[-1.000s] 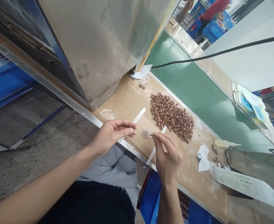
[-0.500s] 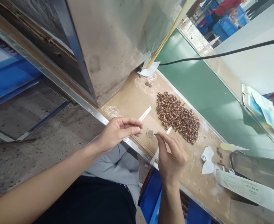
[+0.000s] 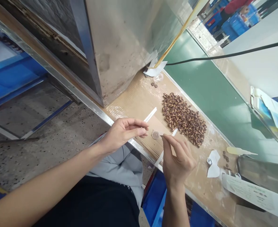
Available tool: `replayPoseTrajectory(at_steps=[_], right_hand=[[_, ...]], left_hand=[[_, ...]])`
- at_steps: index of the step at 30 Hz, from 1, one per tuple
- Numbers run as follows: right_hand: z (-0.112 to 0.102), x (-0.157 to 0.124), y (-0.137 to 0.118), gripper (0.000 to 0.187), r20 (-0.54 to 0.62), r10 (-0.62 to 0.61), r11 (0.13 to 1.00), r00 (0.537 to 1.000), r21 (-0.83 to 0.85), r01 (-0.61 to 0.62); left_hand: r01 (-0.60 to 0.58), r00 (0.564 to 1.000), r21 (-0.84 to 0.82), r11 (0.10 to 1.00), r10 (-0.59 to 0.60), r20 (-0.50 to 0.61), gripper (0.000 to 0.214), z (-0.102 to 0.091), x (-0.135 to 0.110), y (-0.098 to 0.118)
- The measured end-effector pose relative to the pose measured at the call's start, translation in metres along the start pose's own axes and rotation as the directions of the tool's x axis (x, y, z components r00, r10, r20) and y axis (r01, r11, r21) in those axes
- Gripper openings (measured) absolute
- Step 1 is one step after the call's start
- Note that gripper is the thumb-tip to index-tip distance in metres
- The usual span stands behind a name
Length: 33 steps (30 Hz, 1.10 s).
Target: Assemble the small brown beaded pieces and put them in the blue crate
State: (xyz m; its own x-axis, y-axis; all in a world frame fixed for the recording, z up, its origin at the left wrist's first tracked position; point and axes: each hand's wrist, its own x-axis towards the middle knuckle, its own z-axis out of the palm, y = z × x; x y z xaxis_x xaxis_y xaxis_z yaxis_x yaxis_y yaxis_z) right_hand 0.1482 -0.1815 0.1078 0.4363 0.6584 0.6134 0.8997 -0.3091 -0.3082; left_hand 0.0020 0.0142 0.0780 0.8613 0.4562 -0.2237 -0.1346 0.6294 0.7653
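Note:
My left hand (image 3: 132, 130) hovers over the table's front edge, thumb and fingertips closed in a pinch. Whatever lies between those fingertips is too small to make out. Opposite it, my right hand (image 3: 178, 154) pinches a small dark piece (image 3: 162, 136) between thumb and forefinger. That piece is at the right rim of a small, round, pale, translucent disc (image 3: 155, 135) on the cardboard between both hands. Beyond the right hand lies a heap of small brown and gold pieces (image 3: 183, 118).
White strips (image 3: 150, 114) cross the cardboard-covered table (image 3: 127, 94). A large metal box (image 3: 124, 47) rises at the left. On the right are crumpled white paper (image 3: 214, 164), a pale pointed-tip bottle (image 3: 238, 150) and a white printed bottle (image 3: 252, 192). A black cable (image 3: 224, 56) hangs across the back.
The camera view has shifted slightly, so the scene sits a little further right. Both hands keep nearly the same pose around the disc.

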Motion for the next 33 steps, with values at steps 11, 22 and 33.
replayPoseTrajectory(at_steps=[11,22,33], right_hand=[[-0.0017,0.0017,0.0015,0.016,0.017,-0.051,0.998,0.999,-0.026,0.052],[-0.0008,-0.0013,0.0019,0.02,0.002,-0.054,0.998,0.999,-0.026,0.054],[0.0005,-0.001,0.0,0.018,-0.017,-0.027,1.0,0.999,-0.004,0.027]], left_hand=[[-0.014,1.0,-0.013,1.0,0.015,0.016,0.022,-0.0006,0.0009,-0.0012],[-0.013,1.0,0.007,1.0,0.013,0.006,0.025,-0.0012,0.0004,0.0004],[-0.006,1.0,0.003,1.0,0.006,0.002,0.027,0.0001,0.0007,0.0017]])
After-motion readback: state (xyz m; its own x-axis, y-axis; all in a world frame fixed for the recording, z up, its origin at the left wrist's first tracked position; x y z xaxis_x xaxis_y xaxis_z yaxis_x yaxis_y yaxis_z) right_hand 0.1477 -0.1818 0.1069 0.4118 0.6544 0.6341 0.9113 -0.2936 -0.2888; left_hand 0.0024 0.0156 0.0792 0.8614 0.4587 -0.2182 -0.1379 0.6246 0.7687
